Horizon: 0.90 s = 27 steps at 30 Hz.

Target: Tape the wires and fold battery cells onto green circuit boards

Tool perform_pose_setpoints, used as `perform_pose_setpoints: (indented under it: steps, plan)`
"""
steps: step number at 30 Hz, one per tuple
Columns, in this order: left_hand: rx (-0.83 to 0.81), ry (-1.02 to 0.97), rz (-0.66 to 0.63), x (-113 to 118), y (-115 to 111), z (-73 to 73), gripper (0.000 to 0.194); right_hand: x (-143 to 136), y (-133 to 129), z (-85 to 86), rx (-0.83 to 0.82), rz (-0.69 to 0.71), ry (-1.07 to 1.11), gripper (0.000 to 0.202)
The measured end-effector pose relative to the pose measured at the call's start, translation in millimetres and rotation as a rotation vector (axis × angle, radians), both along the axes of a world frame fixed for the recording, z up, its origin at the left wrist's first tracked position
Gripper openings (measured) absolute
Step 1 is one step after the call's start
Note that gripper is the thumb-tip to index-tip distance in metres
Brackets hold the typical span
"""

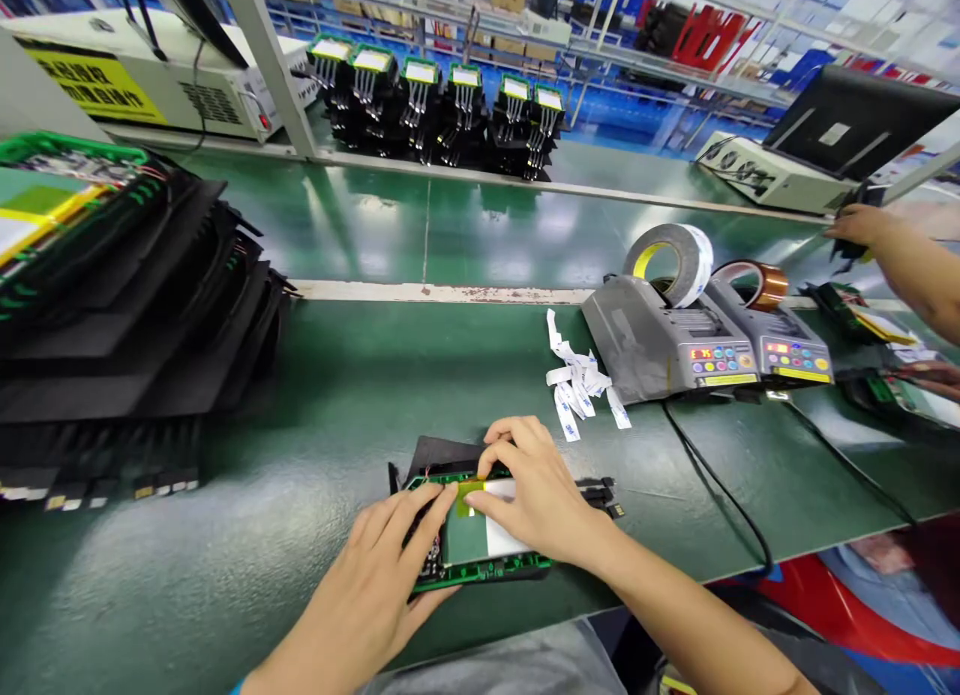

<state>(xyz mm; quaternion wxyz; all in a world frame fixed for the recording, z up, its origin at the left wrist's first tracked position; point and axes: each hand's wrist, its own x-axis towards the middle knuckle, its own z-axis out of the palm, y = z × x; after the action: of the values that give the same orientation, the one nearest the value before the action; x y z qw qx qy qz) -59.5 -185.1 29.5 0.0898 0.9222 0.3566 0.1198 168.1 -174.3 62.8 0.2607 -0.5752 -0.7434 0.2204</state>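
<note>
A green circuit board assembly with a grey-and-white flat pack on it lies on the bench in front of me, over a black flap. My left hand grips its left side, with the fingers on top and the thumb along the near edge. Over the pack, the fingers of my right hand are curled at a strip of yellow translucent tape. The tape lies across the pack's upper part, partly hidden by the fingertips. Black cables with connectors stick out to the right of the board.
Used white backing strips lie beyond my right hand. Two tape dispensers stand behind, their cords crossing the bench. Stacked black assemblies fill the left, and more stand at the back. A co-worker's hand is at far right.
</note>
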Motion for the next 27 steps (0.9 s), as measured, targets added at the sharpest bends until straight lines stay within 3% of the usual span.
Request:
perform_pose_setpoints:
  steps: [4, 7, 10, 20, 27]
  plan:
    - [-0.019, 0.002, -0.026, -3.4, 3.5, -0.9, 0.073, -4.3, -12.3, -9.6, 0.234, -0.091, -0.106, 0.032]
    - [-0.001, -0.007, -0.050, -5.1, 6.7, -0.3, 0.076, -3.8, -17.3, -12.0, 0.373, 0.003, -0.184, 0.009]
    - [0.029, -0.008, -0.069, -5.3, 9.1, 0.3, 0.078, -1.1, -17.4, -11.4, 0.438, 0.085, -0.239, 0.010]
    - [0.066, 0.025, -0.103, -4.1, 11.5, 2.7, 0.076, -1.7, -15.9, -11.7, 0.314, 0.090, -0.243, 0.020]
    - [0.132, 0.123, -0.150, 4.7, 12.8, 18.8, 0.072, -5.3, -11.2, -9.3, 0.226, 0.101, -0.203, 0.016]
